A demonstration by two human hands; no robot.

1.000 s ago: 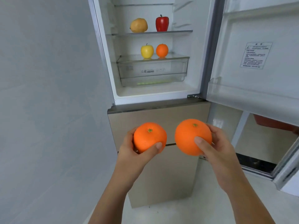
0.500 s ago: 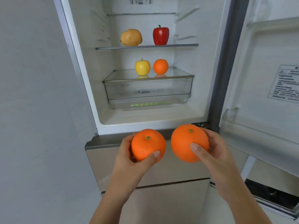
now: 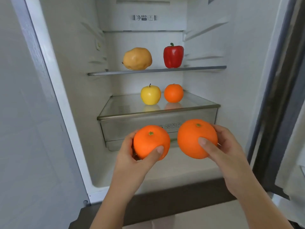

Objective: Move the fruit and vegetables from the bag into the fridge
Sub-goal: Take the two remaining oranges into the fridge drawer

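My left hand (image 3: 132,160) grips a small orange (image 3: 149,140), thumb across its front. Beside it, my right hand (image 3: 229,151) holds a larger orange (image 3: 193,136). Both fruits hover in front of the clear crisper drawer (image 3: 125,129) of the open fridge (image 3: 74,100). On the glass shelf above the drawer (image 3: 198,101) sit a yellow apple (image 3: 150,95) and another orange (image 3: 173,93). The upper shelf (image 3: 206,68) carries a tan pear-like fruit (image 3: 137,58) and a red bell pepper (image 3: 173,56). The bag is out of view.
The fridge door (image 3: 290,113) stands open at the right. A pale wall (image 3: 24,129) runs along the left. The top edge of the lower fridge compartment (image 3: 165,210) lies just under my forearms.
The view has closed in on the fridge interior. Both hands have risen with their oranges, from in front of the lower compartment to in front of the crisper drawer.
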